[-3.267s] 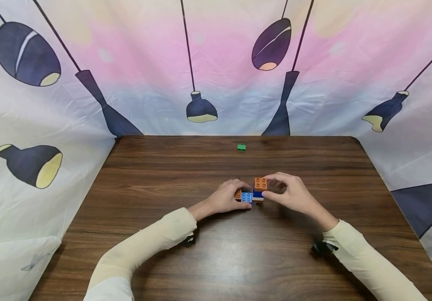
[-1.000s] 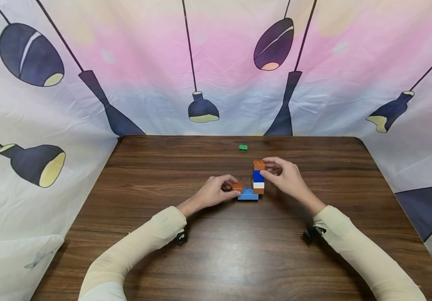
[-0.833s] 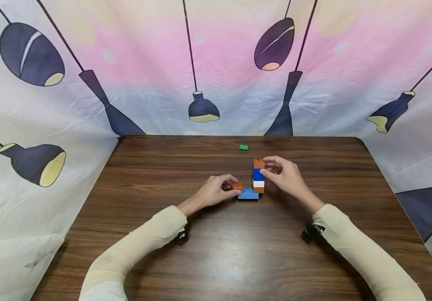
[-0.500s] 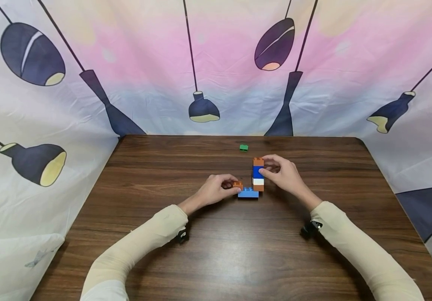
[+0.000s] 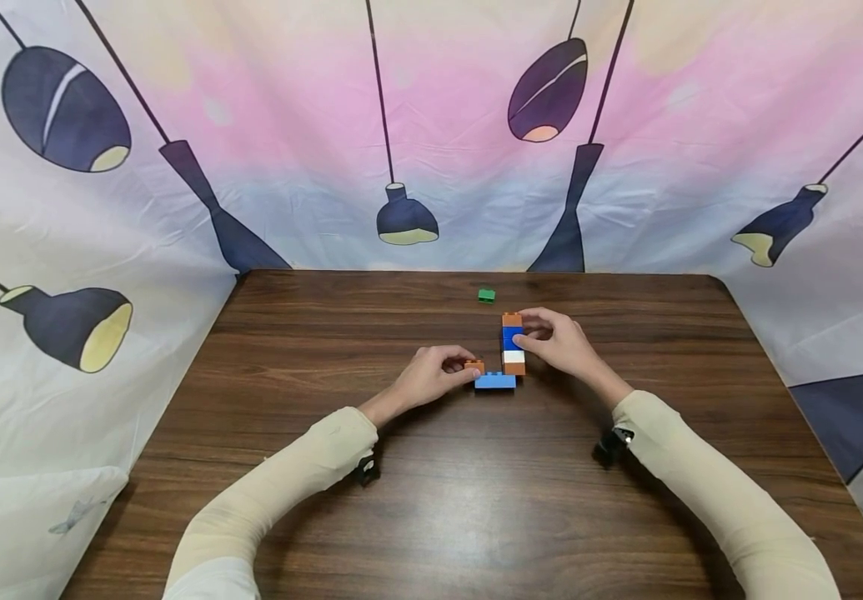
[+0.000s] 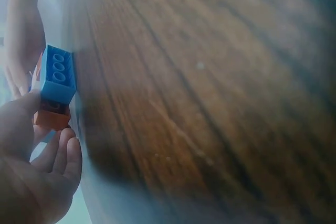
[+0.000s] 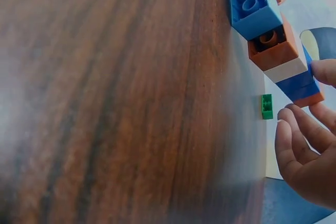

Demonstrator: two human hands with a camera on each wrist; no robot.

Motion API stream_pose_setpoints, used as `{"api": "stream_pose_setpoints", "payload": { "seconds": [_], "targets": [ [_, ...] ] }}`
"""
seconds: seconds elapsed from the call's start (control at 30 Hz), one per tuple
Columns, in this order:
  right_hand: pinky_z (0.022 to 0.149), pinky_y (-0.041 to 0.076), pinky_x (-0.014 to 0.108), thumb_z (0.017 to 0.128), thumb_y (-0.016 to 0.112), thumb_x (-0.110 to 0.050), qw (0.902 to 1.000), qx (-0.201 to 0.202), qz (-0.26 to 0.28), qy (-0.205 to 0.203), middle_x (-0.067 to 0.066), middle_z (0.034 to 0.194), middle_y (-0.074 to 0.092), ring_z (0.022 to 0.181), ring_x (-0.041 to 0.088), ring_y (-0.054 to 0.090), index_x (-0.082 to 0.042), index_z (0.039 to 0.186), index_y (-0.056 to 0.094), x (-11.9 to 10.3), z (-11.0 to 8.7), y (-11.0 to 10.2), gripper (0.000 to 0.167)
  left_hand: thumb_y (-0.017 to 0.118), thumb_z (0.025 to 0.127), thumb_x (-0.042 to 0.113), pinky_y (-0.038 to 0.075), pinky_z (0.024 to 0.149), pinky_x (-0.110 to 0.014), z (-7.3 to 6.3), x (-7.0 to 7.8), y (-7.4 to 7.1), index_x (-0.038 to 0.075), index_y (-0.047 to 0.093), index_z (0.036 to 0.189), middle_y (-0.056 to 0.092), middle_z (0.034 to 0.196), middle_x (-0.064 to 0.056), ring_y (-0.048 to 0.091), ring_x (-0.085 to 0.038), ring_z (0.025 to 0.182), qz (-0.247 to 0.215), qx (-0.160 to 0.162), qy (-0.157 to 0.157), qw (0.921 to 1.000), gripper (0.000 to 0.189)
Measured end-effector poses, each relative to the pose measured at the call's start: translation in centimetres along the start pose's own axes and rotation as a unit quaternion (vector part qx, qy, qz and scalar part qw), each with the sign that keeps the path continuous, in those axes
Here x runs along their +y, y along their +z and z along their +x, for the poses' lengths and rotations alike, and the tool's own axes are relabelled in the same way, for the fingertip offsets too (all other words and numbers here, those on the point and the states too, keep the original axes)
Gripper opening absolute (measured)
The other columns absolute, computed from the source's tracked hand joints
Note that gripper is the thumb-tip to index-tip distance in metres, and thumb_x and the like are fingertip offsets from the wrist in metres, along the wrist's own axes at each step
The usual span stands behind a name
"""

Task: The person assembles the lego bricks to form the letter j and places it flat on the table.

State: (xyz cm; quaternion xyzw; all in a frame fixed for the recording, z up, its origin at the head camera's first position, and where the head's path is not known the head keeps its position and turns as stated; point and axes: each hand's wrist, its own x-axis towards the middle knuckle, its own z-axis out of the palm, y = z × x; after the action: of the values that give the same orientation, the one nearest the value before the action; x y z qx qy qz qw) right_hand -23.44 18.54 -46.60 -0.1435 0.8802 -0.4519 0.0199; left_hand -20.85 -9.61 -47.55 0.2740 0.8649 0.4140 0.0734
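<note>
In the head view, a light blue toy brick (image 5: pixel 494 381) forms the base of a joined build held above the table. On its left end sits a small orange brick (image 5: pixel 474 365), which my left hand (image 5: pixel 427 377) pinches between thumb and fingers. A stack rises from the right end: orange, then a white brick (image 5: pixel 514 357), blue bricks (image 5: pixel 509 333) and a top orange brick (image 5: pixel 511 319). My right hand (image 5: pixel 562 343) grips this stack, its thumb on the blue part. Both wrist views show the hollow underside of the light blue brick (image 6: pixel 60 72).
A small green brick (image 5: pixel 486 296) lies alone near the far edge of the brown wooden table (image 5: pixel 446 517). Behind the table hangs a cloth (image 5: pixel 311 167) printed with lamps.
The build has tilted, so its long side now faces the head camera instead of its studs. Both hands have kept their hold, and the right hand has moved slightly left and away.
</note>
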Motion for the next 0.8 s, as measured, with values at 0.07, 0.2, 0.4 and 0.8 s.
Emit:
{"api": "stream_pose_setpoints", "payload": {
  "seconds": [0.07, 0.2, 0.4, 0.8],
  "targets": [
    [0.089, 0.054, 0.047, 0.095, 0.074, -0.036, 1.0, -0.004, 0.002, 0.006, 0.012, 0.124, 0.069, 0.109, 0.027, 0.066, -0.012, 0.139, 0.061, 0.03, 0.13, 0.05, 0.052, 0.068, 0.1, 0.034, 0.054, 0.078, -0.027, 0.09, -0.06, 0.0, 0.014, 0.074, 0.119, 0.073, 0.102, 0.004, 0.066, -0.006, 0.086, 0.001, 0.0, 0.004, 1.0, 0.028],
    [0.09, 0.053, 0.048, 0.096, 0.073, -0.038, 0.9998, -0.009, -0.001, 0.016, 0.013, 0.126, 0.069, 0.11, 0.028, 0.065, -0.012, 0.14, 0.06, 0.21, 0.34, 0.18, 0.053, 0.067, 0.101, 0.034, 0.054, 0.079, -0.026, 0.28, -0.28, 0.04, 0.016, 0.075, 0.117, 0.074, 0.103, 0.006, 0.066, -0.004, 0.087, 0.006, 0.0, 0.009, 0.9999, 0.025],
    [0.09, 0.053, 0.048, 0.096, 0.072, -0.038, 0.9996, -0.011, -0.002, 0.027, 0.012, 0.127, 0.069, 0.111, 0.028, 0.065, -0.012, 0.14, 0.061, 0.53, 0.5, 0.38, 0.051, 0.066, 0.101, 0.037, 0.054, 0.08, -0.026, 0.52, -0.58, 0.1, 0.019, 0.076, 0.115, 0.074, 0.104, 0.008, 0.067, -0.002, 0.089, 0.006, 0.001, 0.009, 0.9999, 0.025],
    [0.091, 0.053, 0.048, 0.097, 0.07, -0.041, 0.9986, -0.022, -0.004, 0.049, 0.014, 0.129, 0.067, 0.113, 0.03, 0.064, -0.009, 0.141, 0.059, 0.76, 0.61, 0.6, 0.055, 0.066, 0.101, 0.032, 0.054, 0.082, -0.026, 0.81, -0.4, -0.2, 0.015, 0.076, 0.116, 0.073, 0.107, 0.003, 0.066, -0.005, 0.091, 0.018, -0.009, 0.009, 0.9997, 0.025]
  ]
}}
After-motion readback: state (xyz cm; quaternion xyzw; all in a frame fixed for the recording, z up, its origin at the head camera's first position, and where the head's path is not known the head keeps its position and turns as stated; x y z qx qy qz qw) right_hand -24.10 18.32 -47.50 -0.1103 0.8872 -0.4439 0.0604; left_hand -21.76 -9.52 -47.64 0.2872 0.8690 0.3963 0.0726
